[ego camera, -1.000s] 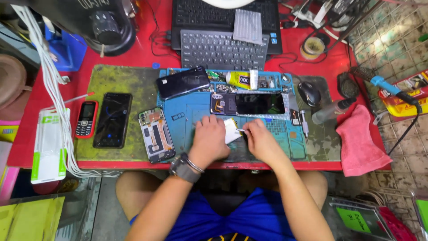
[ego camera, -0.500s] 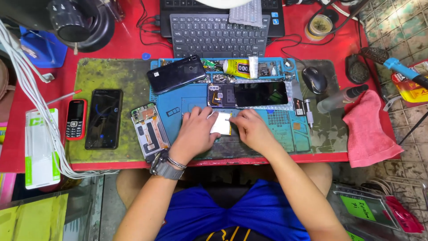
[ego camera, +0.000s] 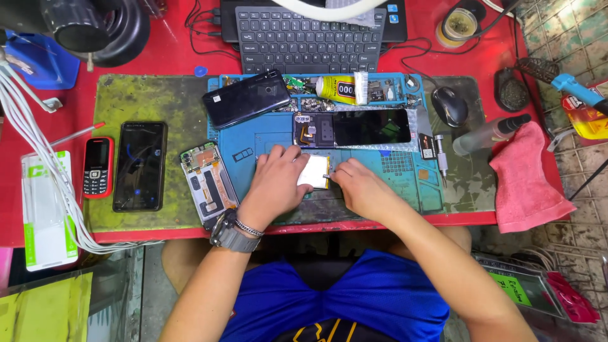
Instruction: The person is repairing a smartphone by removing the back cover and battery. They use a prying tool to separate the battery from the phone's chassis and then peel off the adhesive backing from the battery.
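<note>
1. Near the left edge of the red desk [ego camera: 177, 60] lies a white and green flat package [ego camera: 43, 209], and white cables [ego camera: 31, 136] run over it.
2. Next come a small red keypad phone [ego camera: 98, 166] and a black smartphone [ego camera: 140, 166], side by side on the worn green mat [ego camera: 164, 101].
3. An opened phone frame [ego camera: 208, 185] with its inner parts showing lies just beside the left hand.
4. The left hand [ego camera: 277, 182], with a watch on the wrist, rests on the blue work mat [ego camera: 392, 177] near the front edge; its fingers press on a small white flat part [ego camera: 313, 171].
5. The right hand [ego camera: 356, 187] touches the right side of the same white part; its fingertips are pinched narrow on a thin tool, which is too small to tell.
6. Behind the hands lies a long dark phone screen [ego camera: 370, 126], and a black phone [ego camera: 247, 98] lies tilted further back.
7. Toward the right edge are a computer mouse [ego camera: 450, 106], a spray bottle [ego camera: 491, 133] and a pink cloth [ego camera: 525, 180].
</note>
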